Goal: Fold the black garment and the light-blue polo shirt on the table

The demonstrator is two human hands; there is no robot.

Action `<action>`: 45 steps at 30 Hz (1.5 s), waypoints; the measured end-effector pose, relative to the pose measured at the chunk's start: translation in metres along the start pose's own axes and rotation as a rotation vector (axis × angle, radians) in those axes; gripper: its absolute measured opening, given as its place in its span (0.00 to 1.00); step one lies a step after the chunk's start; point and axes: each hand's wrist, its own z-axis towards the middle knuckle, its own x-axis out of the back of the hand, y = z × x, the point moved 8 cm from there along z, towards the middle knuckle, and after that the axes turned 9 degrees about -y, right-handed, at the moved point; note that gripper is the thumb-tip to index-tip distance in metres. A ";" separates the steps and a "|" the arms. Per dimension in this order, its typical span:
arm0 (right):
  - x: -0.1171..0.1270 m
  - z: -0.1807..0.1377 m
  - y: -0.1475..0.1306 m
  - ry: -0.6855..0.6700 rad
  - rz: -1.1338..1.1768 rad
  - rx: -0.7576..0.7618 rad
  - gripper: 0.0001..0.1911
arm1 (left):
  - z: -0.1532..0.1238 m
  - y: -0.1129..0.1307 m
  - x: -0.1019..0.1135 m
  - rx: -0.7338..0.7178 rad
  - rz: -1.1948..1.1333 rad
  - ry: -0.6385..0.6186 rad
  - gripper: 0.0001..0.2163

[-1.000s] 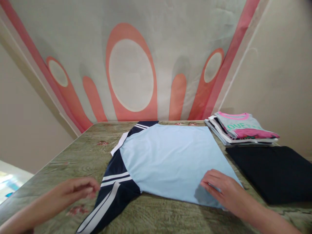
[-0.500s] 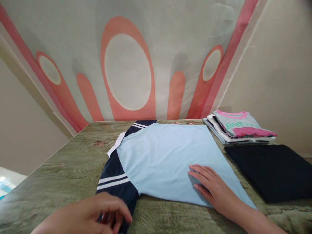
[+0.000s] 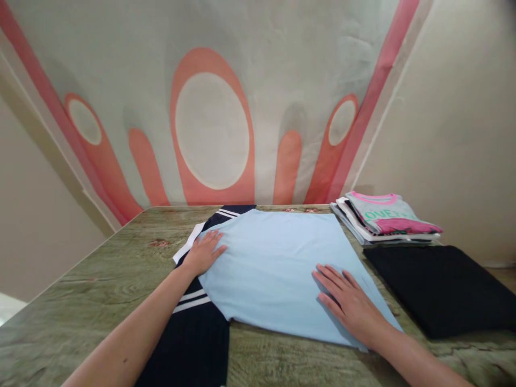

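Note:
A light blue shirt (image 3: 274,269) with navy, white-striped sleeves lies flat on the wood-grain table (image 3: 100,285). My left hand (image 3: 203,252) rests open, fingers flat, on the shirt's left shoulder where blue meets navy. Its forearm crosses the near navy sleeve (image 3: 193,333). My right hand (image 3: 349,303) lies open and flat on the shirt's near right part, close to the hem.
A stack of folded shirts (image 3: 385,220), grey and pink on top, sits at the table's far right. A folded black garment (image 3: 439,287) lies in front of the stack. A wall hanging with orange ovals (image 3: 212,129) rises behind the table.
My left hand moved from the near sleeve forward onto the shirt's left shoulder and opened flat. The right hand stayed flat on the shirt's right part.

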 end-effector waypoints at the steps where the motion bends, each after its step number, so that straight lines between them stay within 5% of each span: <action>1: 0.001 0.005 0.003 -0.015 0.000 -0.005 0.27 | 0.004 -0.005 -0.003 0.013 0.005 0.003 0.28; 5: 0.004 0.024 0.014 -0.032 0.014 -0.007 0.25 | -0.003 -0.016 -0.008 0.056 0.036 -0.002 0.28; 10: -0.002 0.003 0.016 -0.048 -0.011 0.021 0.27 | -0.051 -0.028 -0.014 0.064 0.095 0.023 0.29; 15: 0.012 -0.002 0.011 -0.176 -0.127 -0.055 0.25 | -0.064 -0.028 -0.009 0.046 0.015 -0.112 0.33; 17: 0.024 0.024 -0.021 -0.217 -0.141 -0.016 0.22 | -0.041 -0.004 0.004 -0.031 -0.049 -0.061 0.29; 20: 0.038 0.081 -0.104 -0.137 0.018 0.230 0.27 | 0.009 0.039 0.014 -0.081 -0.099 0.024 0.27; 22: 0.031 0.116 -0.153 -0.141 0.121 0.403 0.28 | 0.037 0.058 0.009 -0.069 -0.102 0.051 0.26; 24: 0.016 0.144 -0.170 -0.141 0.153 0.433 0.30 | 0.051 0.064 0.002 -0.055 -0.103 0.091 0.26; 28: -0.008 0.163 -0.126 -0.121 0.147 0.411 0.30 | 0.046 0.053 -0.009 -0.090 -0.095 0.115 0.24; 34: -0.007 0.139 0.042 -0.006 0.063 -0.001 0.27 | 0.043 0.027 -0.018 -0.039 -0.056 -0.008 0.25; 37: 0.002 0.122 0.103 0.085 0.015 -0.227 0.25 | 0.056 0.015 -0.011 0.052 -0.032 -0.035 0.26; 41: 0.015 0.115 0.109 0.204 -0.007 -0.293 0.21 | 0.072 0.038 0.009 0.108 0.000 -0.045 0.24; 45: 0.018 0.125 0.057 0.240 0.024 -0.077 0.21 | 0.066 0.139 0.010 -0.149 0.009 -0.057 0.24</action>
